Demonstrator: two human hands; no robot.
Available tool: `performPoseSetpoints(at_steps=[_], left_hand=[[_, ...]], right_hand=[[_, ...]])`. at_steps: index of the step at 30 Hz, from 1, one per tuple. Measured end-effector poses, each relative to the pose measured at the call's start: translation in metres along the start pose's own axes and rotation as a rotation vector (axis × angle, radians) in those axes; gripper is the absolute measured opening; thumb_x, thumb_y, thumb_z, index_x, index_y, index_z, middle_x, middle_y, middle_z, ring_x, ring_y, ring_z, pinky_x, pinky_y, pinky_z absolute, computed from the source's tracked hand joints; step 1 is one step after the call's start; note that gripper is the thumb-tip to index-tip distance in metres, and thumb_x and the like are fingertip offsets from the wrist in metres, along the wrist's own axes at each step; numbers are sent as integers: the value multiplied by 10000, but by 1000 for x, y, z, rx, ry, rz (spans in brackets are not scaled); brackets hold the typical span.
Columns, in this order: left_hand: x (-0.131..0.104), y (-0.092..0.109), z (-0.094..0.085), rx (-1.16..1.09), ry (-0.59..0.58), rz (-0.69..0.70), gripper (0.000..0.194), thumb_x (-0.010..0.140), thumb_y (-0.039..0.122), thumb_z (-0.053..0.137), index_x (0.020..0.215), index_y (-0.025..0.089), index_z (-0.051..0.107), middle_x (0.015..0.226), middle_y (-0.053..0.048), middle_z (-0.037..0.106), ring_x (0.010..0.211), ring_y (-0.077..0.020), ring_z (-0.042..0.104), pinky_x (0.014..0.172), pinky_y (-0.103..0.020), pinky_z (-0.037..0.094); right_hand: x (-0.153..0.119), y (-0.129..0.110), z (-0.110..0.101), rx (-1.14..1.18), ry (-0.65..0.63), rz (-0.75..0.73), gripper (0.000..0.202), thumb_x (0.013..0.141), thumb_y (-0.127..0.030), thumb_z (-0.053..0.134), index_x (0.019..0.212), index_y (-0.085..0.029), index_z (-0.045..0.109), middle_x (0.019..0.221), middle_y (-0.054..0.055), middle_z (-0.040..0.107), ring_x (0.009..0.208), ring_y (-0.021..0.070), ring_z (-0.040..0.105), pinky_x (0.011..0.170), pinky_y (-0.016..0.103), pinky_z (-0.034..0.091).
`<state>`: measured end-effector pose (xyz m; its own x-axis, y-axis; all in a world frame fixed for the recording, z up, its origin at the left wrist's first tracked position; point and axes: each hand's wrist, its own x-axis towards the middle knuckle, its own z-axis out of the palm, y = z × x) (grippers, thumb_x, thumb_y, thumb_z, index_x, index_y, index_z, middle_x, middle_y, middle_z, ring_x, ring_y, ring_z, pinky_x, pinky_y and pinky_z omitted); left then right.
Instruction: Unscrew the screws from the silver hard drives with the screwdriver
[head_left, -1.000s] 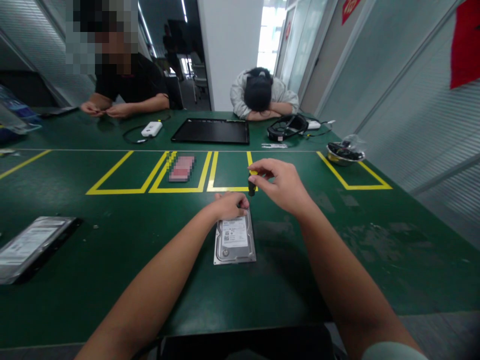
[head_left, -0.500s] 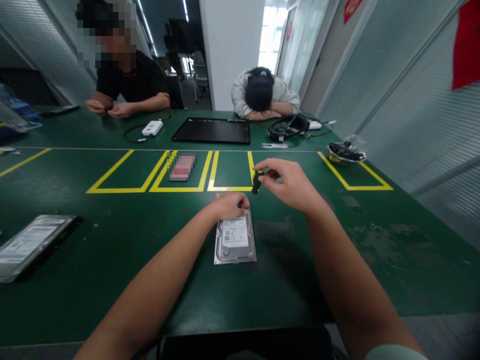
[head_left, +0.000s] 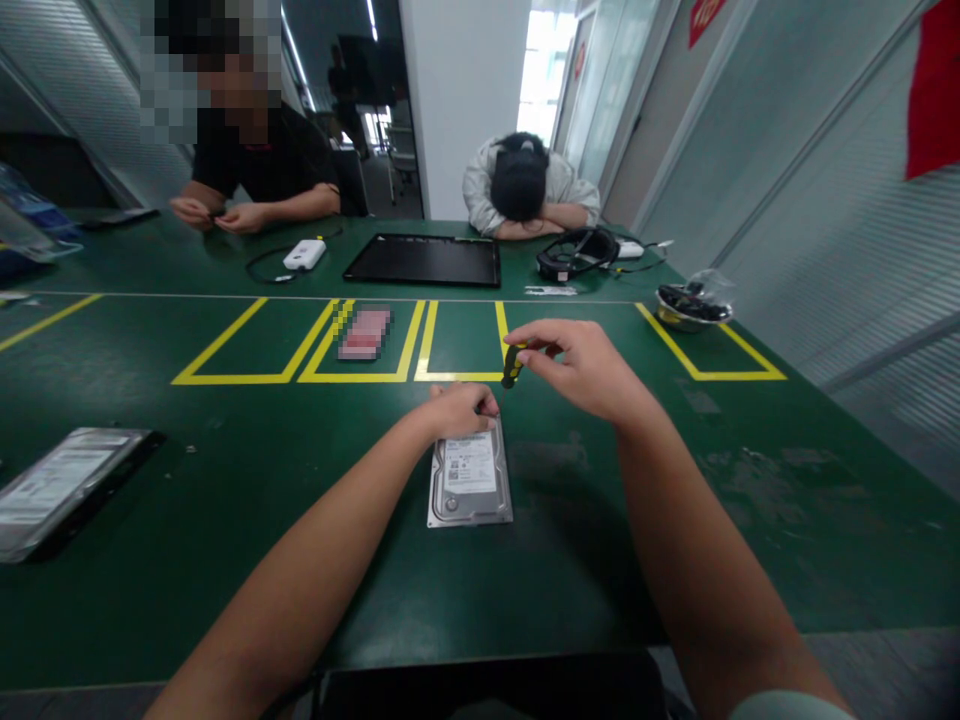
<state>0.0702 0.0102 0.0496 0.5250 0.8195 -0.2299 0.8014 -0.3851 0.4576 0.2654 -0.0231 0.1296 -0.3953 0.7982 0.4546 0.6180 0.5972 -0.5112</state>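
Note:
A silver hard drive [head_left: 471, 470] with a white label lies flat on the green table in front of me. My left hand [head_left: 463, 408] covers its far end, fingers curled over the edge and thumb near the far right corner. Just beyond that corner, my right hand [head_left: 566, 362] grips a small screwdriver [head_left: 513, 366] by its black and yellow handle. The handle is nearly upright, leaning a little, with its lower end toward the drive's far right corner. Its tip is too small to make out.
Another hard drive [head_left: 64, 490] lies at the left. Yellow tape [head_left: 360, 379] marks boxes, one holding a pinkish blurred item [head_left: 365, 333]. Beyond are a black screen panel [head_left: 424, 262], coiled cables [head_left: 577, 255] and a metal bowl [head_left: 690, 312]. Two people sit across the table.
The screwdriver handle has turned slightly in my right hand, showing more of its yellow spots, and its top has shifted a little left. My left hand and the hard drive stay in place.

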Motion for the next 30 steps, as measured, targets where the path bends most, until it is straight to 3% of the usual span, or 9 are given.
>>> performPoseSetpoints(at_steps=[4, 6, 13, 18, 25, 30], left_hand=[[-1, 1, 0, 8, 5, 5, 203, 794, 314, 621, 978, 237, 657, 1083, -29, 699, 1050, -248, 606, 923, -404, 376], [-1, 1, 0, 6, 3, 4, 200, 795, 310, 622, 977, 236, 657, 1087, -31, 697, 1051, -248, 603, 921, -407, 374], [-2, 1, 1, 3, 6, 8, 190, 794, 296, 620, 970, 229, 645, 1067, -27, 696, 1033, -238, 607, 913, -390, 381], [-1, 1, 0, 1, 6, 8, 182, 800, 301, 621, 968, 234, 643, 1065, -16, 694, 1036, -234, 607, 920, -393, 373], [-1, 2, 0, 2, 7, 2, 183, 802, 299, 625, 969, 231, 653, 1063, -15, 693, 1032, -235, 607, 889, -372, 381], [-1, 0, 1, 3, 8, 11, 181, 802, 296, 622, 968, 230, 653, 1062, -23, 695, 1038, -238, 606, 886, -380, 380]], right_hand=[[-1, 1, 0, 0, -10, -64, 335, 850, -96, 556, 1108, -228, 723, 1178, 47, 726, 1100, 214, 662, 937, 380, 512], [0, 1, 3, -3, 12, -90, 319, 857, -90, 549, 1087, -225, 725, 1161, 48, 730, 1106, 209, 658, 984, 388, 487], [3, 0, 15, -155, 136, -56, 154, 867, -261, 643, 979, -189, 720, 887, 51, 661, 797, 174, 605, 745, 315, 479], [3, 1, 14, -88, 99, -120, 250, 886, -141, 527, 1040, -203, 714, 1082, 62, 709, 991, 197, 635, 877, 348, 482], [3, 0, 15, -91, 123, -92, 159, 864, -219, 626, 977, -186, 734, 933, 61, 679, 812, 172, 621, 754, 318, 499], [3, -1, 14, -45, 91, -129, 226, 882, -151, 552, 1023, -213, 717, 1072, 56, 714, 981, 194, 645, 842, 337, 489]])
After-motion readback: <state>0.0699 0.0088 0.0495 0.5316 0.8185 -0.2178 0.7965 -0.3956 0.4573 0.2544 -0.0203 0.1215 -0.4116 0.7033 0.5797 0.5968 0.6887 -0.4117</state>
